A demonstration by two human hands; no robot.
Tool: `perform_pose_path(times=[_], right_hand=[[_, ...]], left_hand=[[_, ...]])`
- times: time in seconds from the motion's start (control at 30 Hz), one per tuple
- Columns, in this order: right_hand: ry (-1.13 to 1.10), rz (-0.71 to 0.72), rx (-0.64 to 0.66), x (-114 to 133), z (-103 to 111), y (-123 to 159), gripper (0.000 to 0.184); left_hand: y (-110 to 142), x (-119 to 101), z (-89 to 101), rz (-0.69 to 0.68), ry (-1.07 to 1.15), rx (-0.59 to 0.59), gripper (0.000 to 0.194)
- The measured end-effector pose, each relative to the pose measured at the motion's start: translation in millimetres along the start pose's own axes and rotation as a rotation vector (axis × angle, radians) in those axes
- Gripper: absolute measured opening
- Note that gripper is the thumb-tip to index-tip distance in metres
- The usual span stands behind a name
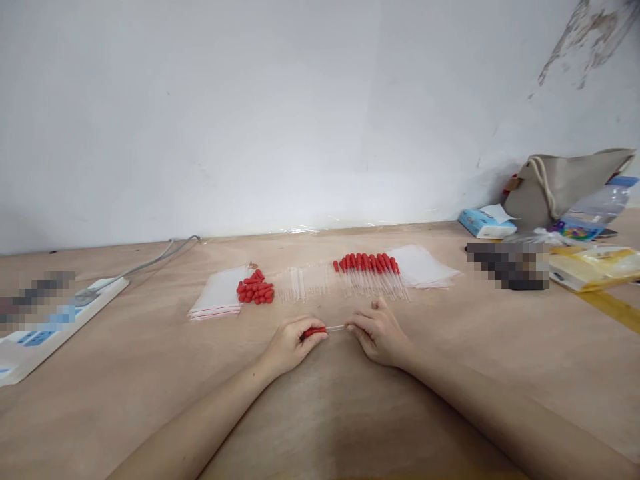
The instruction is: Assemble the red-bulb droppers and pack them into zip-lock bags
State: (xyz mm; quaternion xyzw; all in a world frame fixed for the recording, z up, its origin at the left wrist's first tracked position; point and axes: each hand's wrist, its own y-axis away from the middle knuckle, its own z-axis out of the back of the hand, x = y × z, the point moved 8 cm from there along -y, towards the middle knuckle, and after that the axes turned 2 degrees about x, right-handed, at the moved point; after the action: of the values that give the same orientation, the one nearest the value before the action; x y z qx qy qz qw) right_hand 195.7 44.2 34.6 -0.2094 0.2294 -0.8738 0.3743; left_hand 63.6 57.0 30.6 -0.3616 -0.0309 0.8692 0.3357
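Between thumb and fingers, my left hand (294,343) pinches a red rubber bulb (316,330). A thin clear glass tube (336,328) runs from the bulb's open end to my right hand (379,335), whose closed fingertips grip it. How deep the tube sits in the bulb is too small to tell. Beyond my left hand lies a pile of loose red bulbs (255,290). Clear tubes (299,285) lie in a row in the middle. To their right, several droppers with red bulbs (370,273) lie side by side, tips toward me.
Stacks of clear zip bags lie left (217,293) and right (423,267) of the rows. A power strip (60,327) with a grey cable is at far left. At right are a tissue pack (486,223), a beige bag (575,187), a plastic bottle (597,210) and a blurred dark object (515,265).
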Motion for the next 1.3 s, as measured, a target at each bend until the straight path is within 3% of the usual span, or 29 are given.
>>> perform_pose_path(times=[0.3, 0.53, 0.67, 0.8, 0.9, 1.07, 1.3], right_hand=[[0.014, -0.029, 0.055, 2.1, -8.0, -4.4, 0.021], [0.136, 0.017, 0.116, 4.9, 4.1, -9.4, 0.017], [0.133, -0.260, 0.039, -31.6, 20.4, -13.9, 0.017], [0.019, -0.606, 0.026, -75.3, 19.4, -25.1, 0.022], [0.061, -0.780, 0.009, -87.7, 12.0, -38.2, 0.024], [0.193, -0.889, 0.069, -89.7, -11.2, -55.0, 0.024], [0.253, -0.880, 0.115, -95.9, -25.7, -51.7, 0.029]], left_hand=[[-1.1, -5.3, -1.6, -0.058, -0.054, 0.023, 0.018], [-2.5, -0.7, 9.8, -0.112, -0.082, -0.108, 0.018], [-0.8, 16.3, 16.9, 0.010, -0.140, -0.191, 0.047], [-2.4, 17.6, 9.6, 0.008, -0.146, -0.109, 0.039], [-3.1, 15.3, 5.8, -0.001, -0.160, -0.074, 0.034], [-2.6, 15.5, 5.5, 0.005, -0.168, -0.066, 0.030], [-2.9, 16.0, 4.7, -0.012, -0.192, -0.056, 0.026]])
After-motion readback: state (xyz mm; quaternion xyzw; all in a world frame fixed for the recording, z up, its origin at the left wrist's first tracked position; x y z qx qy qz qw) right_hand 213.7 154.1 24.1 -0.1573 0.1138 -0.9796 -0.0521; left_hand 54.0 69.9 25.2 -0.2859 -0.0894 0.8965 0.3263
